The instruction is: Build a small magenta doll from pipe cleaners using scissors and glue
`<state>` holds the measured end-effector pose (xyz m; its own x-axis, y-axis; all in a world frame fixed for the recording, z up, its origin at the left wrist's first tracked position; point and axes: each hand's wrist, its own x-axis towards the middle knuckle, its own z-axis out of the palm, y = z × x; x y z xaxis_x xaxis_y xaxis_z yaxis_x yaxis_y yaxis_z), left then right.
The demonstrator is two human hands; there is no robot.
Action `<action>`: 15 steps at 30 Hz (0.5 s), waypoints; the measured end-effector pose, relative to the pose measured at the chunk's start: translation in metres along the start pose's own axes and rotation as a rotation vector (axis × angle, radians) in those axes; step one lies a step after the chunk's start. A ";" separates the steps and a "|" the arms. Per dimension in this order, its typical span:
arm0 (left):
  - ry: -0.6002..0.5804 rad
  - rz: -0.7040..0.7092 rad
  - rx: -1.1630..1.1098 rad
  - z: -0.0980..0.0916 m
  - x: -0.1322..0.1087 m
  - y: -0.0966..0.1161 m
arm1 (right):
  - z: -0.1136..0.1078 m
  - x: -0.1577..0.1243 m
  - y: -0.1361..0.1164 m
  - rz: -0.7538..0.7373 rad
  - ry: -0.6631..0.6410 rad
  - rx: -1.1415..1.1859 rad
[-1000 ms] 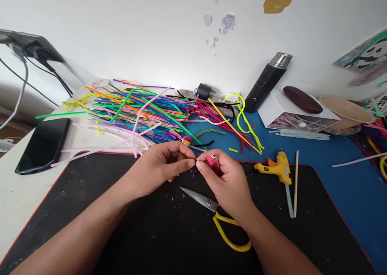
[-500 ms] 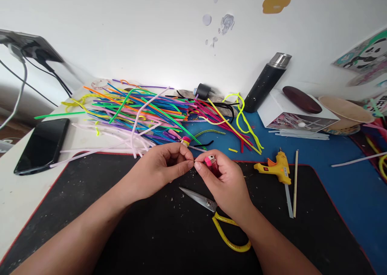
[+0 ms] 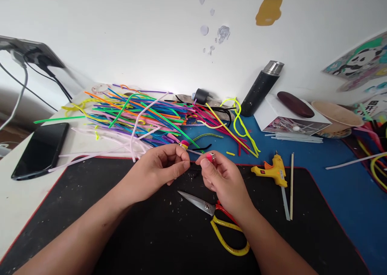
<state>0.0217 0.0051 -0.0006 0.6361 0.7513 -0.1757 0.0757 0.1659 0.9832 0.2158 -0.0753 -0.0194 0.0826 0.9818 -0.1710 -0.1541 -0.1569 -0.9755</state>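
My right hand is curled round a small pink-red lighter with a metal top, its thumb lying against the lighter. My left hand is closed in a pinch of thumb and forefinger. Whatever sits in that pinch is too small to make out. A narrow gap lies between the two hands, over the black mat. Below them on the mat rest scissors with one yellow and one red handle, the right forearm beside the handles. A small yellow-and-pink piece lies just beyond the left fingers.
Behind the hands spreads a heap of coloured pipe cleaners. A yellow glue gun and a thin stick lie at right. A phone is at left; a black flask, a white box and a bowl stand behind.
My fingertips, touching before, are now apart. The right thumb has shifted up onto the lighter, hiding more of it. The view has tilted slightly.
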 end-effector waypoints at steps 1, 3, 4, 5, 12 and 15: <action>0.004 0.008 -0.015 0.000 0.000 0.001 | 0.000 0.000 -0.001 0.015 -0.010 0.028; 0.022 0.018 -0.038 0.001 0.001 0.002 | 0.000 0.001 -0.003 0.036 -0.036 0.056; 0.036 0.022 -0.047 0.001 0.001 0.003 | 0.000 0.001 -0.003 0.041 -0.048 0.060; 0.050 0.025 -0.053 0.001 0.002 0.003 | 0.001 0.001 -0.003 0.047 -0.060 0.062; 0.091 0.029 -0.055 0.003 0.003 0.005 | 0.002 0.000 0.001 0.044 -0.104 0.019; 0.091 0.031 -0.053 0.003 0.002 0.005 | 0.002 -0.002 0.006 0.022 -0.100 -0.038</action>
<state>0.0258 0.0059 0.0039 0.5646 0.8113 -0.1515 0.0148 0.1735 0.9847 0.2124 -0.0780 -0.0248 -0.0196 0.9836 -0.1795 -0.1170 -0.1805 -0.9766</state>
